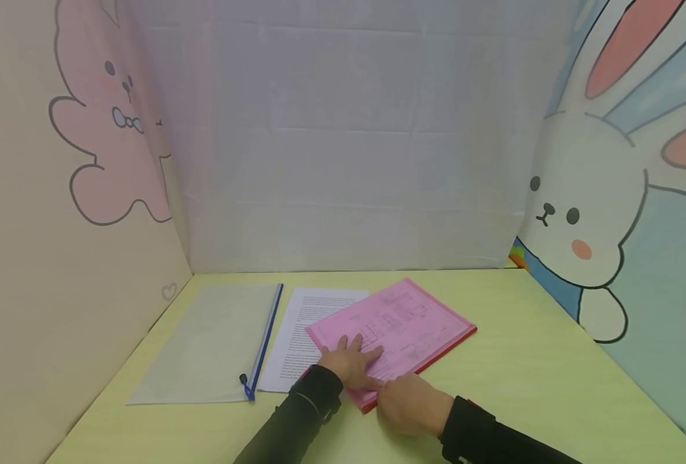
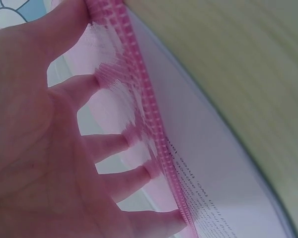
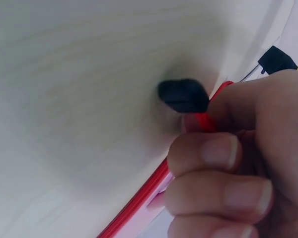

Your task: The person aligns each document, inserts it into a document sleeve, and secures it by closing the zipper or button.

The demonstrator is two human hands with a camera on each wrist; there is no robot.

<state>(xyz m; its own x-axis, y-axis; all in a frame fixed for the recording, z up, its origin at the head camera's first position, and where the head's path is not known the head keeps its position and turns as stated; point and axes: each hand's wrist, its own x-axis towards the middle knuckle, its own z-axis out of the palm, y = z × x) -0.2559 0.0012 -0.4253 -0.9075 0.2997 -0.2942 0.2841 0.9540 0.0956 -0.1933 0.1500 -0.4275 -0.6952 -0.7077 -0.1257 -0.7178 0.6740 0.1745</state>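
Note:
A pink zip document pouch [image 1: 403, 319] with a red zipper edge [image 1: 450, 348] lies slanted on the table, with printed lines showing through it. My left hand [image 1: 349, 362] rests on its near left part, fingers spread; in the left wrist view the fingertips press into the pink mesh. At the pouch's near corner my right hand [image 1: 409, 405] has its fingers curled. In the right wrist view it pinches the red cord of the zipper pull [image 3: 206, 121], and the pull's black end [image 3: 184, 95] sticks out past the fingers.
A printed paper sheet [image 1: 287, 354] lies partly beneath the pink pouch. Left of it is a clear pouch [image 1: 209, 348] with a blue zipper edge [image 1: 266, 338] and a dark pull [image 1: 243, 379]. Walls with cartoon animals [image 1: 587, 219] and a pale back sheet [image 1: 349, 142] enclose the table.

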